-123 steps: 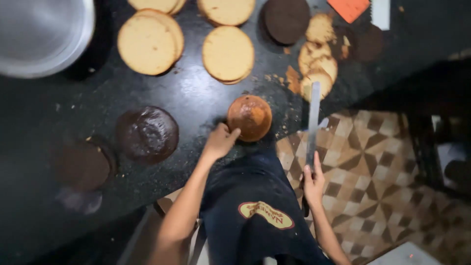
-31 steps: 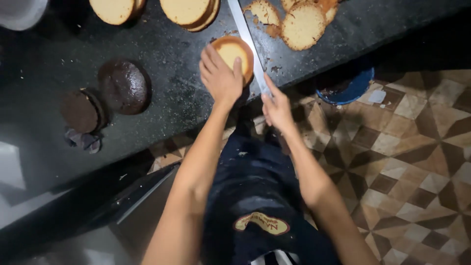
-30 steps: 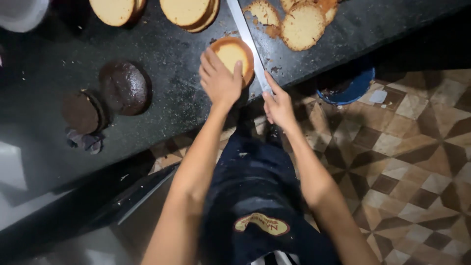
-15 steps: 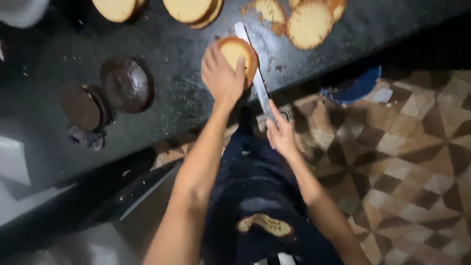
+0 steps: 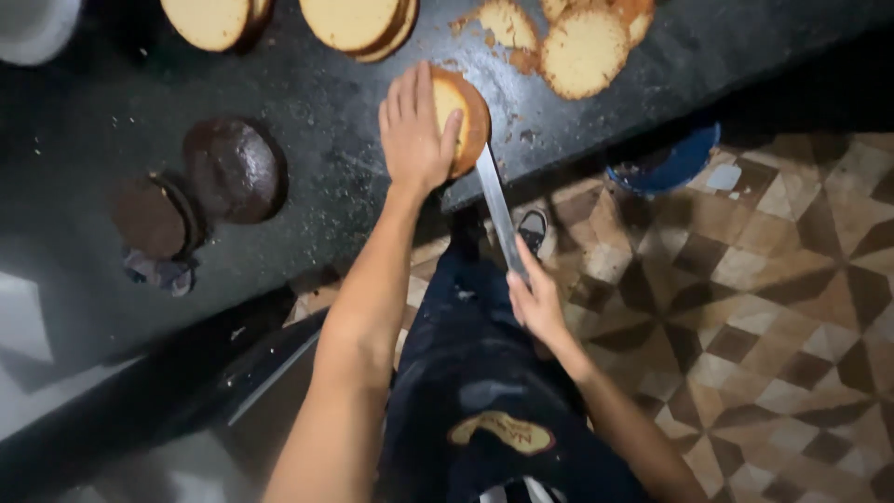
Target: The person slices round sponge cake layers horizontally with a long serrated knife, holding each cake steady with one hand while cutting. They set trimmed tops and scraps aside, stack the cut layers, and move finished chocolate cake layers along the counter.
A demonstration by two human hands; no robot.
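Note:
My left hand [image 5: 414, 126] lies flat, fingers apart, on top of a small round sponge cake [image 5: 463, 116] near the front edge of the dark counter [image 5: 317, 177]. My right hand [image 5: 533, 298] grips the handle of a long knife [image 5: 498, 210]. The blade runs up from the hand and enters the cake's side below my left palm. Its tip is hidden inside the cake.
Pale round cake layers [image 5: 358, 20] and cut tops [image 5: 584, 48] lie along the counter's far side. Two dark chocolate cakes [image 5: 233, 169] sit to the left, a white bowl [image 5: 33, 26] at the far left corner. A blue bucket [image 5: 670, 163] stands on the patterned tile floor.
My right hand has drawn back toward my body, pulling the knife partly out of the cake. The left hand stays pressed on the cake.

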